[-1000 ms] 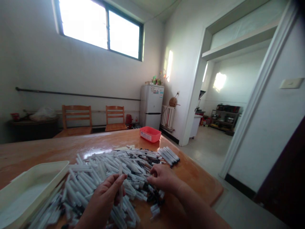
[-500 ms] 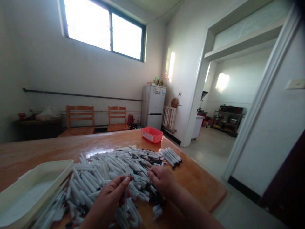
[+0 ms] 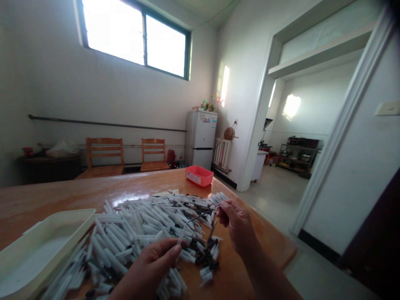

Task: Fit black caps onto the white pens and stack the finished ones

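My left hand (image 3: 156, 264) pinches a clear pen barrel (image 3: 182, 236) between thumb and fingertips, upright and a little tilted. In my right hand (image 3: 237, 223) is the end of a thin dark pen refill (image 3: 200, 215), which points left towards the barrel's top end. Whether its tip touches the barrel I cannot tell. Below both hands spreads a big heap of clear pen barrels (image 3: 140, 225). Clear and black pen caps (image 3: 206, 273) lie at the heap's near right side. Behind my right hand, a row of pens (image 3: 218, 198) is partly hidden.
A cream tray (image 3: 83, 221) stands at the left of the wooden table (image 3: 265, 241). Near the far edge sits a red plastic box (image 3: 208, 180). Two chairs (image 3: 104, 156) and a fridge (image 3: 203, 133) are beyond the table, with a doorway at the right.
My right hand has moved right and up from the heap, with the refill now showing stretched out. My left hand and the barrel have shifted slightly right and down.
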Demonstrator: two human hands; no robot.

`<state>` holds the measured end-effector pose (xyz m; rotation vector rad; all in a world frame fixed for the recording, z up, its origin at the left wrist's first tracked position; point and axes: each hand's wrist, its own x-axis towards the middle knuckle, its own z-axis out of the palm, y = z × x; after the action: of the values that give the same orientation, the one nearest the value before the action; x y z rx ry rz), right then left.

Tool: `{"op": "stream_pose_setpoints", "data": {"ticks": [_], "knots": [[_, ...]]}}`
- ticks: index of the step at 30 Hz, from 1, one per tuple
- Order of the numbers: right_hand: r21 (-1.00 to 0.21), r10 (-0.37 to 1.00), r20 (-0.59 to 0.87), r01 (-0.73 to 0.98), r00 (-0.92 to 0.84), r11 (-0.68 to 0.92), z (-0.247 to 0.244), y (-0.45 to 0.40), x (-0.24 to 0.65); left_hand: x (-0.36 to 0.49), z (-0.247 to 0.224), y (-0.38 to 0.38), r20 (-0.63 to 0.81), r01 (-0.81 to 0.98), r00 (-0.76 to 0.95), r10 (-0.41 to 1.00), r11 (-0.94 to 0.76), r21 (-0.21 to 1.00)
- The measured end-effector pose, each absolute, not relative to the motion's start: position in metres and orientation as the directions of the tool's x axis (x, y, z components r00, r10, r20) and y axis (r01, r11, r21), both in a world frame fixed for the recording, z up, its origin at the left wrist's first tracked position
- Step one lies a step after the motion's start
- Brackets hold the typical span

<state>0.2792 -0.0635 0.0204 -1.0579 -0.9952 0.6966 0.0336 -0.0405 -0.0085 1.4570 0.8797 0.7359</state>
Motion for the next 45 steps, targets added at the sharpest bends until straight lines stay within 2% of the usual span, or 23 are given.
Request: {"op": "stream_pose_setpoints", "data": {"ticks": [8,18,25,38,45], "knots": [[-0.935,0.841,0.345,0.072,0.417,0.348,0.027,-0.072,0.289,0.031,-0.013,-0.039,-0.036,0.112,0.576,0.816,-0.035,0.993],[-0.944,0.883,0.329,0.126,0.335,0.304,0.029,-0.071,0.289,0.033,-0.005,-0.045,-0.019,0.128,0.669,0.743,-0.09,0.988],[-0.936,0.834,0.349,0.125,0.427,0.328,0.031,-0.071,0.295,0.031,-0.008,-0.043,-0.021,0.121,0.651,0.759,-0.076,0.99],[-0.953,0.901,0.301,0.14,0.312,0.27,0.027,-0.073,0.287,0.033,-0.007,-0.046,-0.068,0.177,0.684,0.726,-0.074,0.981],[-0.95,0.954,0.274,0.189,0.119,0.249,0.019,-0.077,0.261,0.034,0.001,-0.052,-0.035,0.151,0.678,0.734,-0.092,0.984]]}}
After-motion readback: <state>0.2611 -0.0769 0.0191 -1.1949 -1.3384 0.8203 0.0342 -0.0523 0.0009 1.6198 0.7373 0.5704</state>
